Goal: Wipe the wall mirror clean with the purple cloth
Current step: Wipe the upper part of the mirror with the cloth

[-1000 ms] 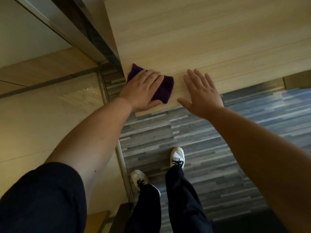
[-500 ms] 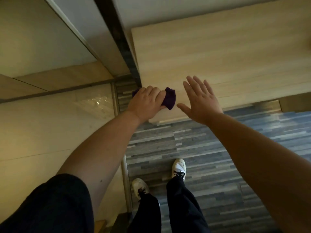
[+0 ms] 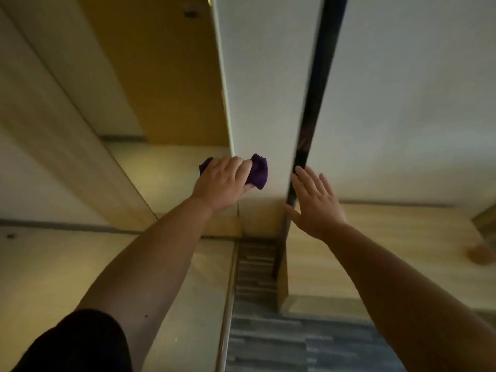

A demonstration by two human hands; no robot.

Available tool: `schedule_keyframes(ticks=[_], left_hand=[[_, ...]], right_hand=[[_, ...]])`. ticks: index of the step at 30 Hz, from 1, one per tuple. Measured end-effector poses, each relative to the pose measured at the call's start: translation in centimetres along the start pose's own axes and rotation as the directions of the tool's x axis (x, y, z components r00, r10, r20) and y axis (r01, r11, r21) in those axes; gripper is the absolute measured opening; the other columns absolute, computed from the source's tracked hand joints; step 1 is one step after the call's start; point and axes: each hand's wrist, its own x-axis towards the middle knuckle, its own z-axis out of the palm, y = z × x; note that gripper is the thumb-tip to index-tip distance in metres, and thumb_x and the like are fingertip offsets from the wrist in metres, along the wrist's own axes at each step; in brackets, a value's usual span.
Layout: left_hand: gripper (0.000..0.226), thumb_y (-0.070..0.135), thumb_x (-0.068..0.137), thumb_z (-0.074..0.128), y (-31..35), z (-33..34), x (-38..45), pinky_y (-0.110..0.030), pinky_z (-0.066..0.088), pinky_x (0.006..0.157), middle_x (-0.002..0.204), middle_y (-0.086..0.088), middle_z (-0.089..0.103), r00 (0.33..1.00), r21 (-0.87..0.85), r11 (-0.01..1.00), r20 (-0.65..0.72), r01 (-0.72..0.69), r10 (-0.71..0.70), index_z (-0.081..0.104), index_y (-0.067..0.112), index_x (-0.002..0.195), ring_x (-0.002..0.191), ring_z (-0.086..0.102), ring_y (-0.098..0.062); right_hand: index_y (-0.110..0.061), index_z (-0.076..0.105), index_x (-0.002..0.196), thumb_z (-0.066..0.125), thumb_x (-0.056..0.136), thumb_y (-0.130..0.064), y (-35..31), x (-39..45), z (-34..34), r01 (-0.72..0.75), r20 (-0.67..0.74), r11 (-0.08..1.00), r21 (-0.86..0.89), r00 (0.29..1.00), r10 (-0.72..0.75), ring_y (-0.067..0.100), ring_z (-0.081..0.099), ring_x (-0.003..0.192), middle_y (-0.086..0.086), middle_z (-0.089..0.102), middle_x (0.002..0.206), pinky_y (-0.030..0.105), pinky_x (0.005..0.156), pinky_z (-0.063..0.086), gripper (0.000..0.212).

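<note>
My left hand (image 3: 224, 183) is shut on the bunched purple cloth (image 3: 259, 170), which it holds raised in front of a pale wall panel (image 3: 268, 89). Purple folds stick out on both sides of the fingers. My right hand (image 3: 314, 202) is open with its fingers spread and holds nothing. Its fingertips reach the foot of a dark glossy vertical strip (image 3: 316, 89). To the left, a reflective surface (image 3: 166, 84) shows a yellow-brown panel; I cannot tell for sure that it is the mirror.
A light wooden top (image 3: 389, 251) runs off to the right, below my right hand. Grey striped flooring (image 3: 295, 345) lies underneath. A metal floor strip (image 3: 228, 304) separates it from pale glossy tiles (image 3: 53, 277) on the left.
The view has tilted up from the floor to the wall. My left hand has bunched the cloth and lifted it off the wooden top. My right hand has risen with it, still open.
</note>
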Motion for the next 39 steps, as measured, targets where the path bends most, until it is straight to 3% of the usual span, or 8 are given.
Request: schedule_keyframes(ticks=[2,6,11,15,22,28,39], left_hand=[[0.047,0.043,0.095,0.046,-3.9,-4.1,0.8,-0.044,0.049,0.072,0.100,-0.013,0.061,0.998,0.065,0.997,-0.065,0.031,-0.027,0.054,0.003,0.119,0.085,0.058,-0.033],[0.051,0.045,0.091,0.054,-10.8,-11.8,1.6,-0.043,0.048,0.070,0.102,-0.013,0.061,0.985,0.204,0.976,-0.168,0.079,-0.044,0.053,0.004,0.122,0.085,0.059,-0.033],[0.053,0.046,0.092,0.048,-18.1,-20.2,1.7,-0.042,0.050,0.071,0.104,-0.013,0.062,0.950,0.342,0.930,-0.311,0.131,-0.019,0.052,0.005,0.125,0.087,0.060,-0.032],[0.055,0.046,0.090,0.055,-23.3,-24.8,1.5,-0.042,0.048,0.076,0.105,-0.011,0.062,0.929,0.469,0.864,-0.371,0.184,0.004,0.054,0.005,0.126,0.089,0.060,-0.030],[0.054,0.048,0.093,0.045,-29.7,-26.6,3.3,-0.040,0.046,0.077,0.105,-0.010,0.063,0.882,0.549,0.787,-0.471,0.283,0.011,0.056,0.005,0.125,0.089,0.060,-0.029],[0.057,0.049,0.090,0.057,-33.9,-26.9,6.9,-0.040,0.045,0.077,0.106,-0.009,0.062,0.869,0.613,0.719,-0.495,0.326,0.028,0.053,0.006,0.128,0.089,0.060,-0.028],[0.059,0.050,0.092,0.054,-41.9,-28.0,14.8,-0.041,0.046,0.078,0.109,-0.010,0.062,0.826,0.592,0.678,-0.562,0.435,-0.040,0.052,0.005,0.130,0.092,0.059,-0.029]], right_hand=[[-0.017,0.001,0.158,0.018,0.096,-0.067,-2.0,2.1,-4.4,0.024,-0.061,0.999,-0.028,0.998,-0.026,0.020,-0.017,0.150,0.003,-0.007,0.166,0.039,0.119,-0.015,0.081],[-0.015,0.000,0.158,0.015,0.098,-0.067,-5.8,6.1,-12.3,0.088,-0.214,0.993,-0.084,0.971,-0.104,0.020,-0.018,0.149,0.006,-0.006,0.166,0.040,0.119,-0.014,0.081],[-0.014,0.007,0.157,0.015,0.098,-0.065,-11.1,10.3,-20.6,0.148,-0.394,0.977,-0.152,0.898,-0.197,0.021,-0.013,0.149,0.008,0.003,0.166,0.041,0.120,-0.010,0.079],[-0.013,0.013,0.157,0.023,0.101,-0.062,-14.9,13.5,-26.0,0.187,-0.497,0.967,-0.173,0.831,-0.250,0.020,-0.008,0.150,0.008,0.009,0.166,0.040,0.121,-0.009,0.075],[-0.012,0.024,0.156,0.014,0.097,-0.063,-18.2,19.7,-31.9,0.233,-0.601,0.939,-0.252,0.723,-0.340,0.024,0.005,0.152,0.009,0.021,0.164,0.042,0.120,-0.003,0.079],[-0.013,0.021,0.156,0.022,0.100,-0.061,-18.0,26.3,-36.4,0.234,-0.688,0.933,-0.273,0.631,-0.359,0.026,0.004,0.153,0.009,0.017,0.165,0.045,0.123,-0.002,0.074],[-0.014,0.020,0.157,0.023,0.101,-0.061,-16.8,37.7,-42.2,0.234,-0.716,0.920,-0.314,0.578,-0.392,0.024,-0.002,0.153,0.007,0.012,0.166,0.044,0.121,-0.007,0.073]])
